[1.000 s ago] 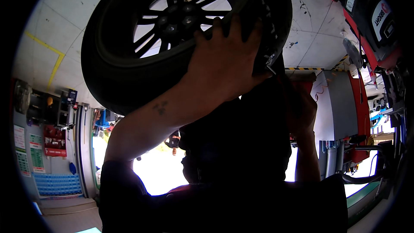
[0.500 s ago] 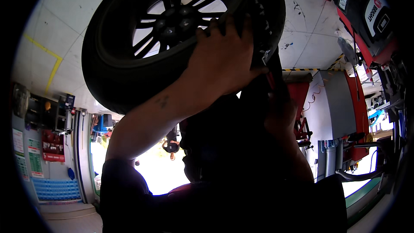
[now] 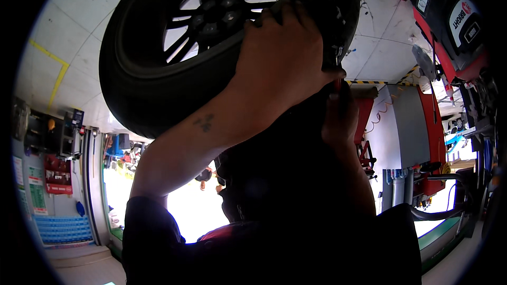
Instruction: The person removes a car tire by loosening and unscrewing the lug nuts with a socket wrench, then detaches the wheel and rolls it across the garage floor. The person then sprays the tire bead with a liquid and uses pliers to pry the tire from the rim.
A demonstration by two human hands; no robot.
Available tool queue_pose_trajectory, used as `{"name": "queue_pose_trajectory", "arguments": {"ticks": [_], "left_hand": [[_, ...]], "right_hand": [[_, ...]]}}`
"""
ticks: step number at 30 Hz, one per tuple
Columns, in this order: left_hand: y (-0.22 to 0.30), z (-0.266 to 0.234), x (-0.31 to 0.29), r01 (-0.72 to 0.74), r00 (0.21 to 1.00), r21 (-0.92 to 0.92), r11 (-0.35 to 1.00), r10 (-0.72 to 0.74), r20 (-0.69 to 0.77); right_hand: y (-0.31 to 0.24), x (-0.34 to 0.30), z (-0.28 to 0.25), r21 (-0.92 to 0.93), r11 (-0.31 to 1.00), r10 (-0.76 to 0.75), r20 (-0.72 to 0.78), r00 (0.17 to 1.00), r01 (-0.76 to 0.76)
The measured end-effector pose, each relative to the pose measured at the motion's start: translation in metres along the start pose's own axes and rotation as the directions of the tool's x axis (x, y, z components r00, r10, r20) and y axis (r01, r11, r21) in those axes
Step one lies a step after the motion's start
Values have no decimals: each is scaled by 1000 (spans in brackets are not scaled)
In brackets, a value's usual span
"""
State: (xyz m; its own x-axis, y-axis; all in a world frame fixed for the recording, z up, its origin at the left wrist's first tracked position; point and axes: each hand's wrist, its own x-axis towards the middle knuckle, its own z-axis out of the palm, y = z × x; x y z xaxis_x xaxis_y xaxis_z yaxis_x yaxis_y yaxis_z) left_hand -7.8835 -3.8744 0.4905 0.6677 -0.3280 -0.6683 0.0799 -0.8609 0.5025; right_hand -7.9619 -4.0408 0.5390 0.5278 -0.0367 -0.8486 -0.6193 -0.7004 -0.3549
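Observation:
A black tyre (image 3: 158,97) on a dark spoked rim (image 3: 216,16) fills the upper middle, tilted on its side. My left hand (image 3: 285,53) lies across the tyre, with its fingers hooked over the edge toward the rim and its thumb reaching right. My right hand (image 3: 340,116), in deep shadow, is closed round a slim tool with a reddish handle (image 3: 338,85). The tool points up at the tread, near the left thumb. Its tip is hard to make out. Darkness hides most of the right fingers.
A red and black machine (image 3: 459,26) stands at upper right, and a grey and red cabinet (image 3: 409,126) below it. Black-and-yellow tape (image 3: 364,82) marks the floor there. Shelves with tools (image 3: 53,137) line the left wall. Another person (image 3: 203,176) is partly visible in the bright opening.
Both hands have moved slightly up in view, the left also a little right. The tyre has shifted slightly up and right. The reddish tool is still in my right hand.

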Motion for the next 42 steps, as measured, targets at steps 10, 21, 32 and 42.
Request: {"name": "queue_pose_trajectory", "arguments": {"ticks": [10, 21, 32, 42], "left_hand": [[6, 4, 2, 4, 989, 66, 998, 6, -145], [4, -15, 9, -23, 996, 45, 999, 27, -87], [8, -16, 12, 3, 991, 124, 992, 14, -136], [8, -5, 14, -25, 965, 195, 981, 74, -250]], "right_hand": [[-5, 22, -15, -202, 960, -209, -65, 976, 192], [-45, 44, -64, -412, 880, -146, 241, 959, 238], [-55, 58, -83, -506, 813, -94, 375, 922, 288], [-54, 72, -101, -644, 554, -241, 482, 842, 527]]}}
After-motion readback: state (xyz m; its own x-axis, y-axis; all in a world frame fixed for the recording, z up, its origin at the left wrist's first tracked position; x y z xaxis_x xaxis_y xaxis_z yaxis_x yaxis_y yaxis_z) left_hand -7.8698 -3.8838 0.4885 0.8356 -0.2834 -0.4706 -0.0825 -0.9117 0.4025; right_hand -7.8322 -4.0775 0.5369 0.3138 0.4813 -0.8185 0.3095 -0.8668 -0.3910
